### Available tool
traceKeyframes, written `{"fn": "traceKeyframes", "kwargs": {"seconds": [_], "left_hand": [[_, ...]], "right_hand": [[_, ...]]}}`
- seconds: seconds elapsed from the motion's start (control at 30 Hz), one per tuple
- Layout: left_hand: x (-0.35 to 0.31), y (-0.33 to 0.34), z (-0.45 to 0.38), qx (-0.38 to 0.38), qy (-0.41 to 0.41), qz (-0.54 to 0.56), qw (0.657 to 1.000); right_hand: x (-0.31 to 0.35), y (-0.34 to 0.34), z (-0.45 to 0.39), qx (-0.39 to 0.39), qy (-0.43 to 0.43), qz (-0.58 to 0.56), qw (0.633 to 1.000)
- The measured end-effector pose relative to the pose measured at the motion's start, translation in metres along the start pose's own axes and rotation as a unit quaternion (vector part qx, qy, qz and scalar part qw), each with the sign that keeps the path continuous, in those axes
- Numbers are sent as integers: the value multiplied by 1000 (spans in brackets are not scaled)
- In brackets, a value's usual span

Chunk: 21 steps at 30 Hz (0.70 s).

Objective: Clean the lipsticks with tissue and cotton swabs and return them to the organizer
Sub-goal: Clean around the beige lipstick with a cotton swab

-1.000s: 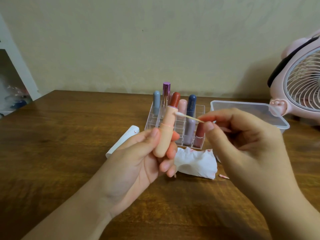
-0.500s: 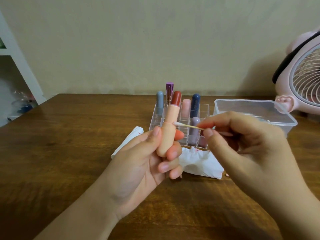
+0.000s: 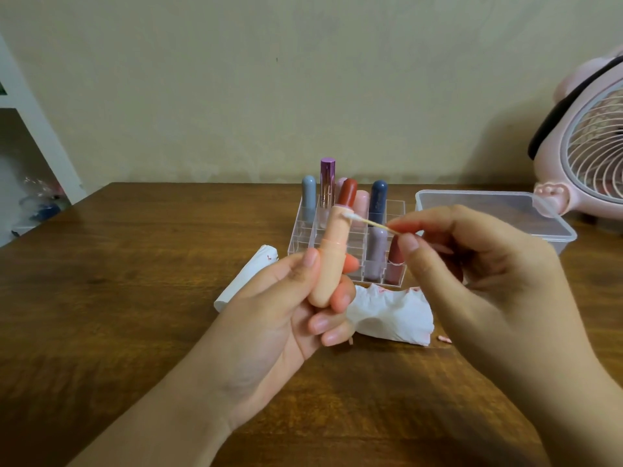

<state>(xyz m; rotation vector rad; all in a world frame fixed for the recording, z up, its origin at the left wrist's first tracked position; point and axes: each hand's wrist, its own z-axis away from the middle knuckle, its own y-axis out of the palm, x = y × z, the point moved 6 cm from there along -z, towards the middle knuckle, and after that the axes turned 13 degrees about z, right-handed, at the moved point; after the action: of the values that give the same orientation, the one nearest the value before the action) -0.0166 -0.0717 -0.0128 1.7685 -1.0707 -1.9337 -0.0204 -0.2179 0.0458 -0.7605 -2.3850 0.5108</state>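
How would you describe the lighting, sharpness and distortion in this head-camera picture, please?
Head view: soft, warm, dim light; blurred shadows of the left hand and right hand on the table; the peach lipstick and cotton swab are fairly sharp; wide-angle bending curves the table edge and stretches the pink fan.

The cotton swab (image 3: 367, 224) tip is sliding back up to the peach lipstick (image 3: 332, 251)'s rim, from lower on the tube half a second ago.

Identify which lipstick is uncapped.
The peach lipstick in the left hand: its red bullet shows, while those in the organizer are capped.
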Motion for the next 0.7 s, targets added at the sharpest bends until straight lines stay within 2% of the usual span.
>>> {"fn": "traceKeyframes", "kwargs": {"seconds": [0.13, 0.27, 0.43, 0.6, 0.7], "left_hand": [[0, 0, 0, 2, -2, 3, 1000], [0, 2, 0, 13, -7, -3, 1000], [1, 2, 0, 17, -10, 11, 1000], [1, 3, 1, 20, -6, 12, 1000], [1, 3, 1, 21, -6, 12, 1000]], "right_hand": [[1, 5, 1, 22, 0, -20, 1000], [-2, 0, -1, 1, 12, -26, 1000], [-2, 7, 2, 38, 16, -42, 998], [-6, 2, -1, 10, 28, -42, 999], [-4, 6, 0, 33, 19, -44, 998]]}}
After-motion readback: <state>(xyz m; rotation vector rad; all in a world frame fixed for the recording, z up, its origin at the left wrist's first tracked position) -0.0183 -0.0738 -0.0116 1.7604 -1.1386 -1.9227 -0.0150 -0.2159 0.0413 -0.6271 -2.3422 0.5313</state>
